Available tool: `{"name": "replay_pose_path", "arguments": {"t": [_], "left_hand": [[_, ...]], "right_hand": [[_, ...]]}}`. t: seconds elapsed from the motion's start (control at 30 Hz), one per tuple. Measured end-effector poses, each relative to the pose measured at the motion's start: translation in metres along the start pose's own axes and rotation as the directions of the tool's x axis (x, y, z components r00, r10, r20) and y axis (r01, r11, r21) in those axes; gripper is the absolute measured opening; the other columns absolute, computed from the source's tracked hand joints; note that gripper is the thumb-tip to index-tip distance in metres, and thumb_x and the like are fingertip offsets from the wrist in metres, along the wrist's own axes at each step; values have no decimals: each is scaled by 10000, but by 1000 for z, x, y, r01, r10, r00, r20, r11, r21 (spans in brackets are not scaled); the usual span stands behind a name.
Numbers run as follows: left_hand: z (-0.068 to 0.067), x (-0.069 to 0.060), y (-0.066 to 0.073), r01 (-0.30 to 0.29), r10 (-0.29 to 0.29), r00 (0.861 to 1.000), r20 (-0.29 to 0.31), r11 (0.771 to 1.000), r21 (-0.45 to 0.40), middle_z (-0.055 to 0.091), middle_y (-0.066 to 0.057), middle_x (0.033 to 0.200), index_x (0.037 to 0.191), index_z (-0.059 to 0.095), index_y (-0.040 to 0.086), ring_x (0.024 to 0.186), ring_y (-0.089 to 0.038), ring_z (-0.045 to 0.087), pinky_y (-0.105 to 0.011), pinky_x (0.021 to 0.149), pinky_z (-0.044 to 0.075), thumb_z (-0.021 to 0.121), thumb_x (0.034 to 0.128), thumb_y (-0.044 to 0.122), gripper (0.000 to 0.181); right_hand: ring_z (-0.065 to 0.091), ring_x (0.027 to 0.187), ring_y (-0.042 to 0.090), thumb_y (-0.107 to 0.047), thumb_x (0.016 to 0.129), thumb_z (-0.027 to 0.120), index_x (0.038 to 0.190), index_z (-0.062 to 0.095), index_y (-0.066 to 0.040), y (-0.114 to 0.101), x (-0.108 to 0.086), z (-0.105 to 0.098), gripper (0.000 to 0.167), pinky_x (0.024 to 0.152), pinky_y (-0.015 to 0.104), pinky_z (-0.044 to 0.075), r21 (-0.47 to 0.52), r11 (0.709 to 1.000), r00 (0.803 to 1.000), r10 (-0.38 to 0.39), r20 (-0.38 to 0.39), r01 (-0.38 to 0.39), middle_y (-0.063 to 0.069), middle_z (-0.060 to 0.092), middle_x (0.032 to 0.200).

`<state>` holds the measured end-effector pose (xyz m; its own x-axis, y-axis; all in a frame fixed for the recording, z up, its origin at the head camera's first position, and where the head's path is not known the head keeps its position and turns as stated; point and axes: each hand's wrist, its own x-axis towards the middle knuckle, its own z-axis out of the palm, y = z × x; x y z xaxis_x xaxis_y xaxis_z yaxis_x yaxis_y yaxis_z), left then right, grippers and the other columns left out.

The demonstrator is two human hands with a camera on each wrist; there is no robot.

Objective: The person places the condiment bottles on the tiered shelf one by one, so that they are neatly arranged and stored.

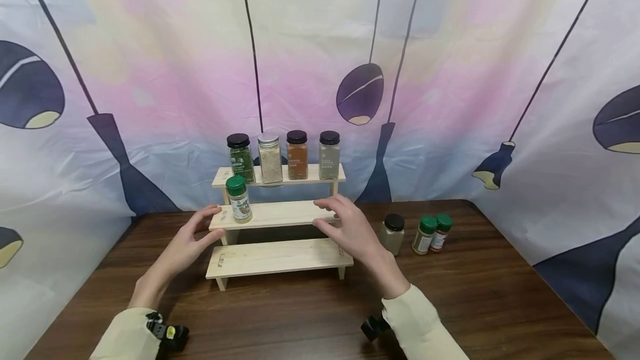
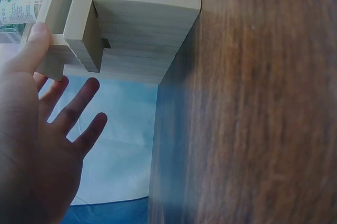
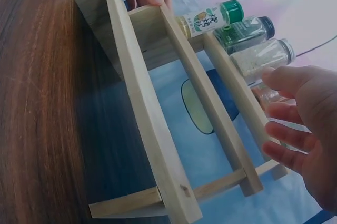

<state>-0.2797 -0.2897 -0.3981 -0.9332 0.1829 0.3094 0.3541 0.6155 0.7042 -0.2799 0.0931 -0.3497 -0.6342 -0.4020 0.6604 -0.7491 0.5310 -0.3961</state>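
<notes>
A three-tier wooden rack [image 1: 280,257] stands on the table. My left hand [image 1: 187,243] is at the left end of its middle tier, touching it with thumb and fingertip; in the left wrist view the other fingers [image 2: 79,103] are spread in the air. A green-capped spice jar [image 1: 240,204] stands upright on that tier's left end. Over the right end of the rack is my right hand [image 1: 350,229], its fingers [image 3: 287,132] parted and holding nothing. Along the top tier stand a green-filled jar [image 1: 241,160], a silver-capped jar [image 1: 270,160], an orange jar [image 1: 297,155] and a grey jar [image 1: 329,155].
To the right of the rack, on the dark wooden table [image 1: 480,282], are a black-capped jar [image 1: 392,235] and two small green-capped jars, one nearer [image 1: 423,236] and one farther [image 1: 440,232]. A patterned cloth [image 1: 300,60] hangs behind and at both sides.
</notes>
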Motion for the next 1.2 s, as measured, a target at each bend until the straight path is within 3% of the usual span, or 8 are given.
{"name": "replay_pose_path", "arguments": {"t": [0.33, 0.57, 0.73, 0.97, 1.2], "left_hand": [[1, 0, -1, -9, 9, 1000, 1, 1000, 3, 251, -185, 1614, 1520, 373, 151, 1240, -412, 526, -410, 874, 499, 619, 998, 298, 595], [2, 1, -1, -6, 6, 1000, -2, 1000, 8, 260, -182, 1611, 1516, 379, 150, 1238, -402, 530, -380, 870, 498, 620, 997, 300, 591], [1, 0, -1, -9, 9, 1000, -7, 1000, 6, 258, -188, 1611, 1517, 377, 145, 1239, -402, 533, -370, 872, 502, 622, 997, 297, 594], [1, 0, -1, -3, 3, 1000, -2, 1000, 4, 254, -185, 1613, 1520, 373, 154, 1243, -411, 529, -371, 870, 503, 619, 998, 307, 597], [2, 1, -2, -6, 6, 1000, -8, 1000, 0, 261, -194, 1606, 1516, 374, 127, 1234, -425, 530, -354, 863, 507, 615, 1001, 300, 594]], "right_hand": [[627, 1041, 208, -226, 913, 742, 1243, 686, -91, 8, -3, -10, 361, 807, 367, 549, -57, 998, 1000, 19, 11, -19, 38, 675, 1133], [528, 858, 203, -218, 923, 729, 1241, 688, -89, 21, -4, -24, 345, 715, 339, 443, -98, 992, 997, 76, 25, -73, 61, 680, 1090], [584, 928, 229, -232, 922, 730, 1221, 696, -95, 32, -5, -35, 331, 773, 383, 495, -116, 987, 993, 116, 34, -111, 83, 681, 1085], [609, 1063, 262, -260, 921, 730, 1258, 677, -133, 48, -10, -51, 364, 886, 458, 508, -134, 968, 971, 225, 82, -213, 74, 667, 1168], [607, 1108, 271, -283, 939, 706, 1281, 661, -130, 63, -15, -67, 378, 940, 488, 495, -129, 942, 937, 324, 130, -308, 83, 654, 1207]]}}
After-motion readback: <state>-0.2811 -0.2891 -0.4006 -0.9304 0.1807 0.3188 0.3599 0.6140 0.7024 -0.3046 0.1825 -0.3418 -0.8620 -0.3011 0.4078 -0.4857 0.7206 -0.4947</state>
